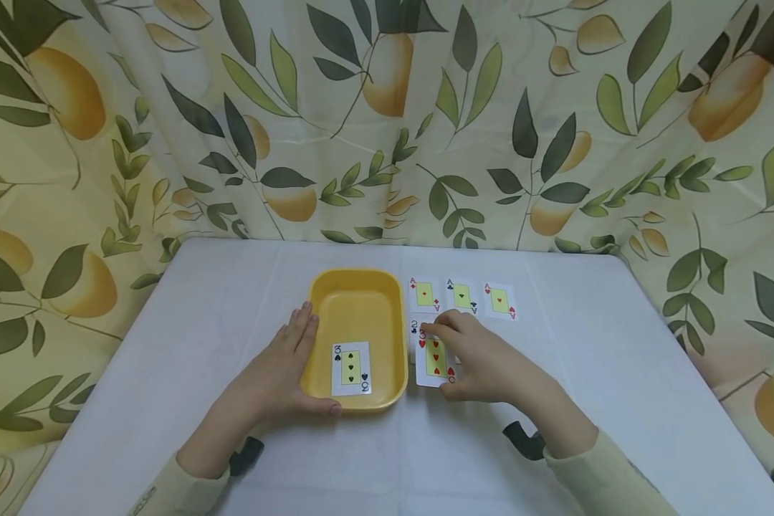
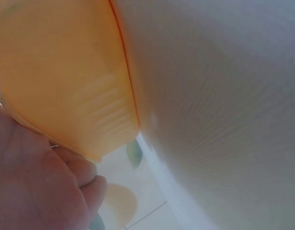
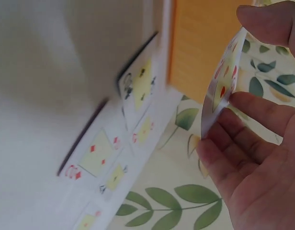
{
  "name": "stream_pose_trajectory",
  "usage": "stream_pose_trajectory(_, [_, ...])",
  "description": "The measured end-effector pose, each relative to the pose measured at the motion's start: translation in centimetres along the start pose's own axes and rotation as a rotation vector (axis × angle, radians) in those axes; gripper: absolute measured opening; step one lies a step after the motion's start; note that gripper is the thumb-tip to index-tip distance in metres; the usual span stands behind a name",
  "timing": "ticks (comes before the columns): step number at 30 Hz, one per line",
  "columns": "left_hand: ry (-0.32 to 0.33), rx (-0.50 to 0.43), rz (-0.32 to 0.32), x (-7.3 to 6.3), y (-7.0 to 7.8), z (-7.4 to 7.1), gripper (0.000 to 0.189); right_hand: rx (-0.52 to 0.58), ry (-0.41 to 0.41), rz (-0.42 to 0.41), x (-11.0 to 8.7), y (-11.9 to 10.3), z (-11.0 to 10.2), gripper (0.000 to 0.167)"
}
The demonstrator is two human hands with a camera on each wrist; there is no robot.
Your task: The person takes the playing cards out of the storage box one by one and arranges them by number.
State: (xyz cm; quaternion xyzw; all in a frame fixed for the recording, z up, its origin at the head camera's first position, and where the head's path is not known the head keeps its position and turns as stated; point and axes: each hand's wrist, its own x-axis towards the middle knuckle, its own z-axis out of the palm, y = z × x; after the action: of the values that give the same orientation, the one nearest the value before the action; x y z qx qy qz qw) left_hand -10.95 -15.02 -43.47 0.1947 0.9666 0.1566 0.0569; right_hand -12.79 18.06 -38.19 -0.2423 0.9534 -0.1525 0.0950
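Note:
My right hand pinches a three of hearts between thumb and fingers, just right of the tray. In the right wrist view this card is bowed and held above the table. Below it in the head view a two of clubs is mostly covered. The yellow tray has a three of spades lying face up inside. Along the tray's left rim my left hand rests with its fingers stretched out, the thumb touching the near edge.
Three aces lie in a row behind the right hand: diamonds, clubs and hearts. A two of diamonds shows in the right wrist view. White cloth covers the table, and a leaf-patterned curtain hangs behind.

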Motion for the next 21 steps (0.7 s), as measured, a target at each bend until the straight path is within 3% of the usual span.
stream_pose_trajectory(21, [-0.002,-0.021,-0.008,0.0,0.1,-0.1,0.146,-0.081,-0.076,-0.069,-0.6,0.3,4.3,0.081])
